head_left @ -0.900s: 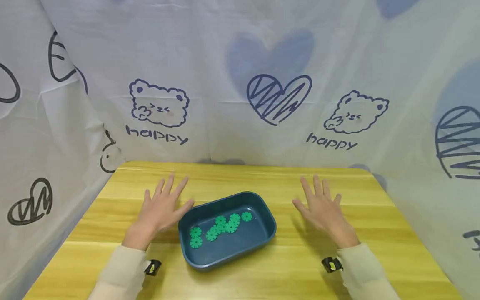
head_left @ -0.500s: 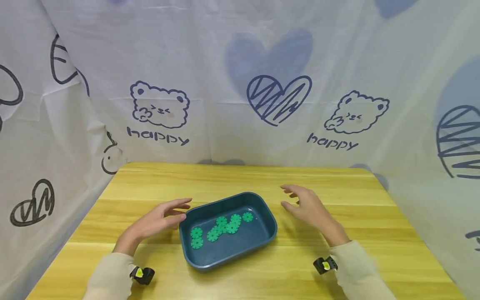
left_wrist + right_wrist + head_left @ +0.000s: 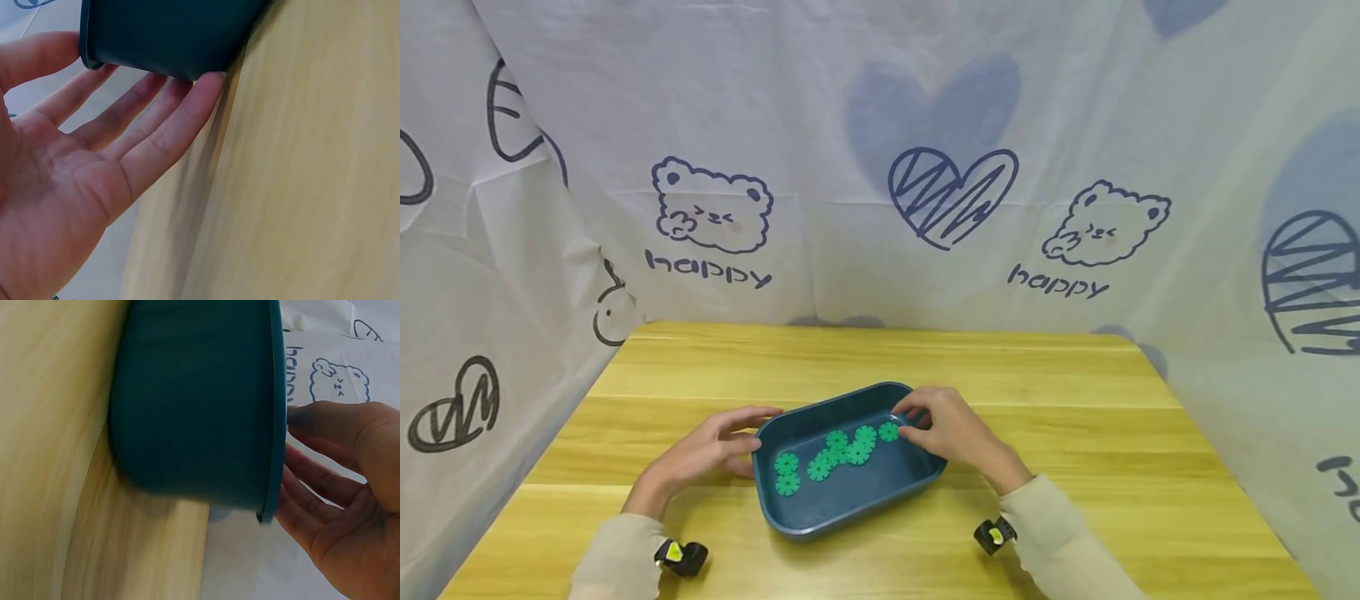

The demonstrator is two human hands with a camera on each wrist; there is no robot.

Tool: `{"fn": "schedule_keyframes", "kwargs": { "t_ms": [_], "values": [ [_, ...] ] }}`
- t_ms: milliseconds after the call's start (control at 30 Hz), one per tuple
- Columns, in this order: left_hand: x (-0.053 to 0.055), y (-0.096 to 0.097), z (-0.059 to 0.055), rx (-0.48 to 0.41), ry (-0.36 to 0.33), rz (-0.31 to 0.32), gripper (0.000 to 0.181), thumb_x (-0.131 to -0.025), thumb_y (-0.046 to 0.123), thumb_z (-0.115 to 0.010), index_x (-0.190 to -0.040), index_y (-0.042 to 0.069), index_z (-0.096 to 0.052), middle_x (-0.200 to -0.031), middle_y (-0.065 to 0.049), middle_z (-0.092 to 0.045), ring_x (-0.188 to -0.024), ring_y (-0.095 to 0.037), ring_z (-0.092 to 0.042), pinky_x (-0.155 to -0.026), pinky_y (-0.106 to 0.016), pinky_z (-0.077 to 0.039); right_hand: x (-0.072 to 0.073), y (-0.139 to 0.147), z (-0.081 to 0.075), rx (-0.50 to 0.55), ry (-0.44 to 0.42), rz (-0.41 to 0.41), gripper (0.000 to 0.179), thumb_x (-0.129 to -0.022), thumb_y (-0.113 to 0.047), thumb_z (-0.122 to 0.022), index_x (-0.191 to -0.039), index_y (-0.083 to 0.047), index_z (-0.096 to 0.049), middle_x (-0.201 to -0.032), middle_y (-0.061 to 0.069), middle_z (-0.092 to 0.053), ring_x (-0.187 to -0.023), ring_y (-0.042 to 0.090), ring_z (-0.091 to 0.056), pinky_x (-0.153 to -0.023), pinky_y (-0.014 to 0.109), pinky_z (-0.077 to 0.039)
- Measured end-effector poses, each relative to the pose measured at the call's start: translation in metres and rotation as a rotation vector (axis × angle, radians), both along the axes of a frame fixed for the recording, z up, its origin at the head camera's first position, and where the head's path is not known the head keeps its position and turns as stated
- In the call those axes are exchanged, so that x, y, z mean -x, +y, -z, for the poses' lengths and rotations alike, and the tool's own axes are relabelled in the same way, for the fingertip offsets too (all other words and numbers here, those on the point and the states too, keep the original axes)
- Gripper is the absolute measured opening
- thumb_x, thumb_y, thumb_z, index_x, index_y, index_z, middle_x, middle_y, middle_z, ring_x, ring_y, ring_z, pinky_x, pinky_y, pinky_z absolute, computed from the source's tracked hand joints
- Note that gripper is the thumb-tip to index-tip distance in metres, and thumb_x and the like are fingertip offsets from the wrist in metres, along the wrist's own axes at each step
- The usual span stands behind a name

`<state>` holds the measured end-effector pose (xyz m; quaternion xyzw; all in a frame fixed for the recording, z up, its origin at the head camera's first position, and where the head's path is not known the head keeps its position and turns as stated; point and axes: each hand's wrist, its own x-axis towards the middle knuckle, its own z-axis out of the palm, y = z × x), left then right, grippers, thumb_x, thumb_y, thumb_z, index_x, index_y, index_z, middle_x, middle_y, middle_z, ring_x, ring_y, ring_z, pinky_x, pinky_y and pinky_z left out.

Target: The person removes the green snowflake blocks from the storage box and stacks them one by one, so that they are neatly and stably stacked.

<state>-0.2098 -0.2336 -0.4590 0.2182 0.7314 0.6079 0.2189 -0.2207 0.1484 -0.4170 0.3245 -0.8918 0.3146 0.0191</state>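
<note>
Head view, with the clock read on the tray from the wearer's side: a deep, dark blue-green, round-cornered tray (image 3: 865, 497) sits on the yellow wood-grain table (image 3: 1075, 433), its long side slanting up toward two o'clock. On its floor I see flat, bright green discs, round and notched at the rim, each with a small dark centre. A pair (image 3: 787, 483) touches edge to edge near nine o'clock; an overlapping cluster (image 3: 842, 452) runs through the middle, from about eight to one; a lone disc (image 3: 888, 432) lies apart toward two.

The left hand (image 3: 703, 454) is at nine o'clock, thumb at the rim and fingers loosely spread, their tips against the outer wall. The right hand (image 3: 955, 425) reaches over the rim between two and three, thumb and fingers bent but parted, just beside the lone disc; whether they touch it, I can't tell.
</note>
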Motion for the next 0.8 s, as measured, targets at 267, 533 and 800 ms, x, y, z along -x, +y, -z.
{"fn": "schedule_keyframes", "kwargs": {
  "t_ms": [267,533,800],
  "values": [
    [0.001,0.001,0.003,-0.021,-0.031,0.008,0.055,-0.106,0.011,-0.052,-0.157,-0.003,-0.036,-0.158,-0.036,-0.035,-0.123,-0.030,-0.066,-0.088,-0.049,-0.064,0.002,-0.021,0.010,-0.021,-0.045,-0.035,0.022,-0.089,-0.006,-0.079,-0.110,-0.002,-0.076,-0.107,0.015,-0.075,-0.093,0.031,-0.071,-0.080,0.038,-0.062],
    [0.000,0.001,0.007,-0.030,-0.051,-0.006,0.054,-0.107,0.011,-0.050,-0.158,0.002,-0.036,-0.157,-0.036,-0.036,-0.124,-0.038,-0.064,-0.090,-0.049,-0.063,0.003,-0.040,0.024,-0.078,-0.054,-0.062,0.022,-0.086,-0.005,-0.082,-0.107,-0.003,-0.078,-0.106,0.011,-0.075,-0.093,0.027,-0.072,-0.079,0.030,-0.060],
    [0.000,0.000,0.008,-0.043,-0.046,-0.009,0.053,-0.107,0.013,-0.050,-0.158,0.002,-0.035,-0.150,-0.037,-0.040,-0.120,-0.033,-0.065,-0.090,-0.050,-0.063,0.006,-0.051,0.032,-0.167,-0.001,-0.044,0.020,-0.085,-0.010,-0.084,-0.104,-0.007,-0.080,-0.102,0.007,-0.076,-0.090,0.021,-0.070,-0.078,0.028,-0.058]
  ]
}}
